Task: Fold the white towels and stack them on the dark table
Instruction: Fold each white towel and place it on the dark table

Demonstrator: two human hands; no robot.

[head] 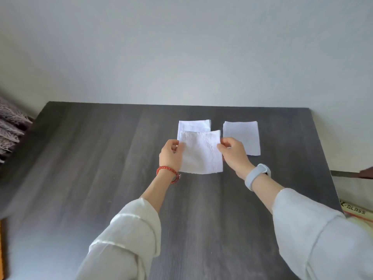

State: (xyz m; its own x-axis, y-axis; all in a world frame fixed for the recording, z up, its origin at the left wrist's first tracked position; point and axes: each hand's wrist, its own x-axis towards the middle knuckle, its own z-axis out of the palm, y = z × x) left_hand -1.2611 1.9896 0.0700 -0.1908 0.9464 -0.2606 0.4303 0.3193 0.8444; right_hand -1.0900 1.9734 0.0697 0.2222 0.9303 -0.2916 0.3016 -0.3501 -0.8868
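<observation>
A folded white towel (200,152) is held over the dark table (101,158) near its middle. My left hand (171,155) pinches its left edge and my right hand (234,153) pinches its right edge. Its far edge overlaps a second folded white towel (194,125) lying flat behind it. A third folded white towel (243,137) lies flat to the right, partly behind my right hand.
A pale wall (181,57) runs along the table's far edge. A grey fringed fabric (10,126) sits at the far left. A box with printed letters (356,211) lies beyond the table's right edge.
</observation>
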